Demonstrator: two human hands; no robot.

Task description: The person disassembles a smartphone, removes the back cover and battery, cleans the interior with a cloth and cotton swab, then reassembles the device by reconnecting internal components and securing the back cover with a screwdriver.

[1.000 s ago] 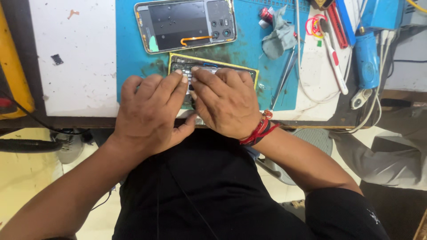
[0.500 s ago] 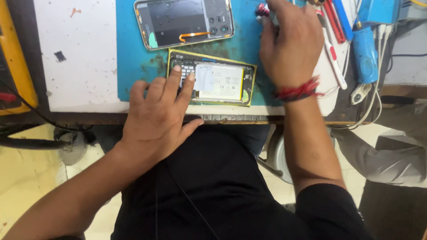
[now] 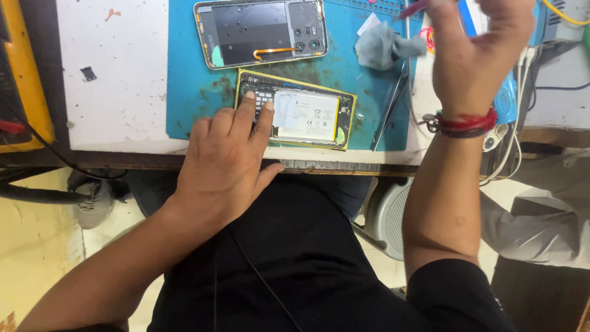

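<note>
Head view: the left hand (image 3: 224, 163) lies flat, fingers spread, fingertips pressing the left end of the opened phone (image 3: 296, 110) on the blue mat (image 3: 190, 92) near the table's (image 3: 110, 80) front edge. The right hand (image 3: 476, 52) is raised at far right; its grip cannot be told. A back cover (image 3: 261, 31) lies farther off.

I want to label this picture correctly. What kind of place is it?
Probably a phone repair bench: an opened phone under the left hand, a removed back cover, tweezers on a blue work mat.
</note>
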